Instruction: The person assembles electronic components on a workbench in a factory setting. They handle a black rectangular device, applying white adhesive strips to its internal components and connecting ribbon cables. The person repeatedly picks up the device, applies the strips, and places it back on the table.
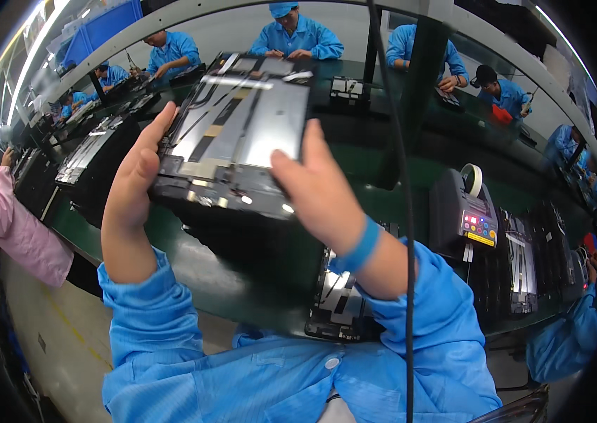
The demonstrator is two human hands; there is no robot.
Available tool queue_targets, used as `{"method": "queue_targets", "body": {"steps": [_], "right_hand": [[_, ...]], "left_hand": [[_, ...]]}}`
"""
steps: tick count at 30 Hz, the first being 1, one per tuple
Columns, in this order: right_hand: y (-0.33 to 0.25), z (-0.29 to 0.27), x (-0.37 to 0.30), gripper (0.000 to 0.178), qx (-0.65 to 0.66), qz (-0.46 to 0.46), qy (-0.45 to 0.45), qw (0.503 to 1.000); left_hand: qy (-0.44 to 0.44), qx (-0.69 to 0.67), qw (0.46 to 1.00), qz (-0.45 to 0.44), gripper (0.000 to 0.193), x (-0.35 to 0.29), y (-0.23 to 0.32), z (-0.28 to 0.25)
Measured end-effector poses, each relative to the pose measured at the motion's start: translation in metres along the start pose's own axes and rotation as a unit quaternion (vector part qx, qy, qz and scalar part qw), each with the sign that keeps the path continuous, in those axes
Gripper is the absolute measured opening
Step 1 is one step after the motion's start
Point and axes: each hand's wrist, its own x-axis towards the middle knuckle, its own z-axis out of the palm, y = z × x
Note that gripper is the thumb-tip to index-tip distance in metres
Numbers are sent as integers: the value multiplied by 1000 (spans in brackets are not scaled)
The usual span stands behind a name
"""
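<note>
Between my two hands is an open-backed tablet (242, 127), its silver plates, black strips and small boards facing up. It looks thick at its sides, so it may be the top of a stack; the dark part beneath is blurred. My left hand (133, 176) presses along its left side with the fingers up the edge. On the right side my right hand (323, 187) grips it, thumb over the top face, a blue band (363, 248) round the wrist. Below my right forearm, another open-backed tablet (337, 299) lies near the bench's front edge, partly hidden by my sleeve.
A grey tape dispenser (464, 211) stands on the green bench (221, 278) to the right, beside stacked tablets (521, 268). Another stack (90, 151) stands left. A black cable (400, 141) hangs across the view. Co-workers in blue sit opposite; a person in pink (16, 218) stands left.
</note>
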Motion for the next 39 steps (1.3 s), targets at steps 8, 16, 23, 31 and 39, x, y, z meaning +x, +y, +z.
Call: {"method": "queue_targets", "body": {"steps": [8,16,23,31,39], "right_hand": [[18,-12,-18,94,5,77,-69,995],[15,-135,-189,41,-92,33,247,964],[53,-212,-243,30,70,283,514,807],[83,-230,-227,25,144,270,428,850],[24,-141,-196,11,-139,112,2,984]], "left_hand": [[143,42,988,40,68,-13,-65,-10],[-44,161,930,329,37,-70,11,107],[-267,90,927,250,17,-62,-22,198],[-310,101,919,224,16,-58,-21,215],[-269,-36,960,-63,27,-79,-28,221]]}}
